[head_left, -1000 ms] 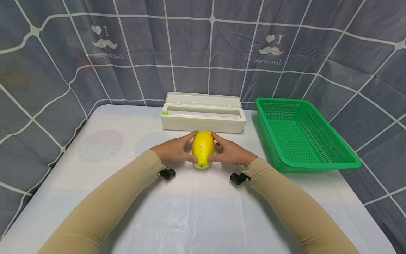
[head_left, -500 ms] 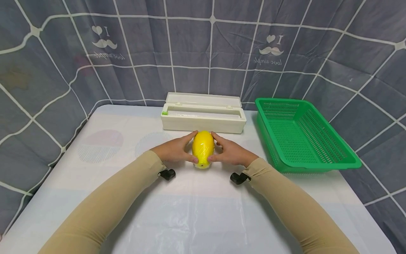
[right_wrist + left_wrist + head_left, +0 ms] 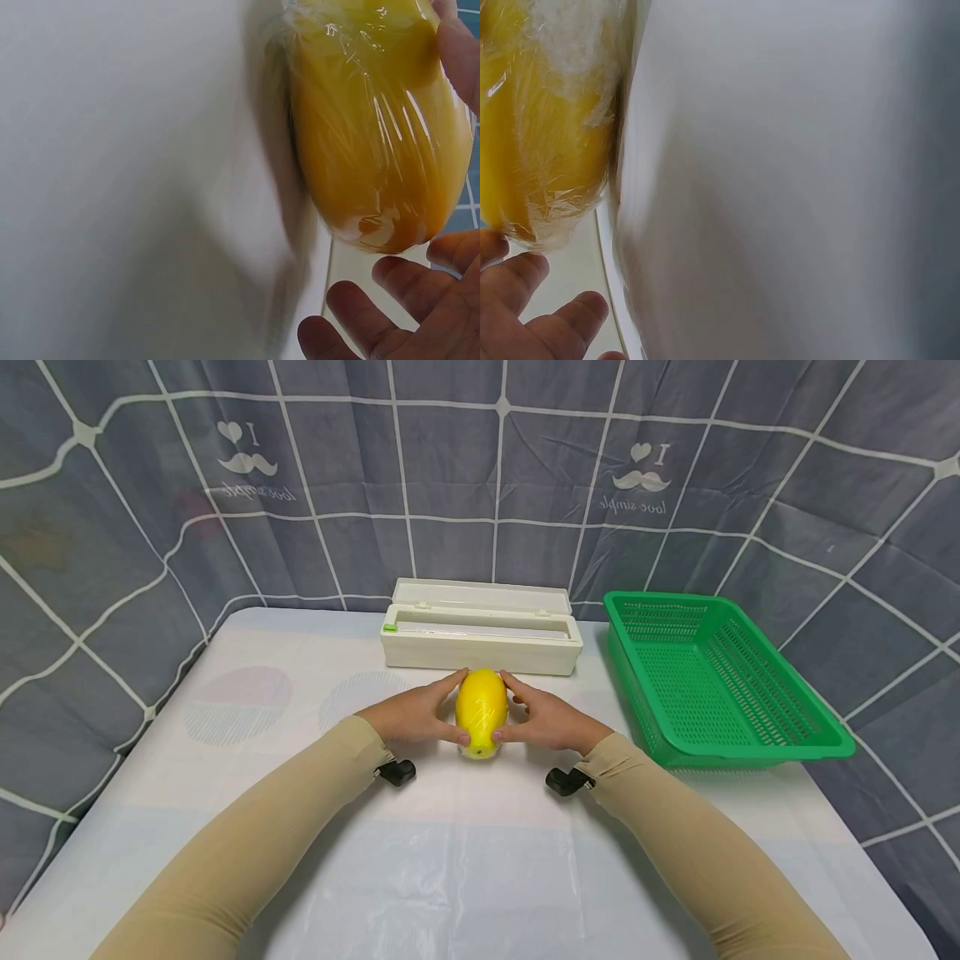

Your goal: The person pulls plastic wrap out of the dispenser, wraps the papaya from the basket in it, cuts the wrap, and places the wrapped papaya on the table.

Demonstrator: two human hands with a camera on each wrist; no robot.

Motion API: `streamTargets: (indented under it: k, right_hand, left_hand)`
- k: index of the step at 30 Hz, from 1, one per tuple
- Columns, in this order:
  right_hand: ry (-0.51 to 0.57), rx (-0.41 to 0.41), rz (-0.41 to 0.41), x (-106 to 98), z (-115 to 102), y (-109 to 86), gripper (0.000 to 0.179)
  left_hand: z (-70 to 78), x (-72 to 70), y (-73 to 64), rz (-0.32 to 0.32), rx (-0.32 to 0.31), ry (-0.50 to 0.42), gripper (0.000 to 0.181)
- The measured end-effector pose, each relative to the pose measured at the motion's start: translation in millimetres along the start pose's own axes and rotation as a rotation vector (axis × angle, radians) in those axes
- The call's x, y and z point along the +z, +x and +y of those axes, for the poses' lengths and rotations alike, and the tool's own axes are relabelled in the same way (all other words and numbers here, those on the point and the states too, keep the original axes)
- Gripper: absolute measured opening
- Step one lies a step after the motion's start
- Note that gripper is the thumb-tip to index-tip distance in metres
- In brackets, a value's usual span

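Observation:
A smooth yellow oval fruit (image 3: 481, 712), wrapped in clear cling film, is on the table between both hands, its long side pointing away from me. My left hand (image 3: 415, 710) holds its left side with thumb and fingertips. On the other side my right hand (image 3: 550, 717) does the same, thumb near the close end and index finger at the far end. In the left wrist view crumpled film covers the fruit (image 3: 551, 142). The right wrist view has film stretched over the fruit (image 3: 379, 142), with several fingers spread below its end.
Behind the fruit stands a white cling film dispenser (image 3: 480, 653) with its lid raised and a green tab at its left. A green plastic basket (image 3: 645, 693) is at the right. Grey checked cloth (image 3: 450, 460) hangs behind the white-covered table (image 3: 450, 877).

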State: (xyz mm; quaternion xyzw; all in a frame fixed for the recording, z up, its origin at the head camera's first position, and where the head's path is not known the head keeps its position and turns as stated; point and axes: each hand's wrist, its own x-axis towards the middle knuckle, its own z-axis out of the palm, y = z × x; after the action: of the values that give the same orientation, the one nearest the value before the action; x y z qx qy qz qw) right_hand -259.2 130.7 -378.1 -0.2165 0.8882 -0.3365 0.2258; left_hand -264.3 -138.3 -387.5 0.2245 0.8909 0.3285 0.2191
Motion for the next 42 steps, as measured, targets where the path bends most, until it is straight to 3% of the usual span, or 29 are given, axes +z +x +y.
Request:
streamTargets:
  k: [32,38,42]
  right_hand:
    - [-0.005,-0.005,0.017,-4,12,-2.0,0.111]
    - [-0.021,0.022,0.041,-8,11,-5.6,0.103]
    - [-0.006,0.036,0.111,-11,11,-8.7,0.088]
  left_hand:
    - [4.8,2.0,0.2,0.027,0.006,0.025,0.123]
    - [2.8,-0.9,-3.6,0.048,0.006,0.053,0.113]
    - [2.3,-5.0,-7.5,0.096,0.006,0.077,0.102]
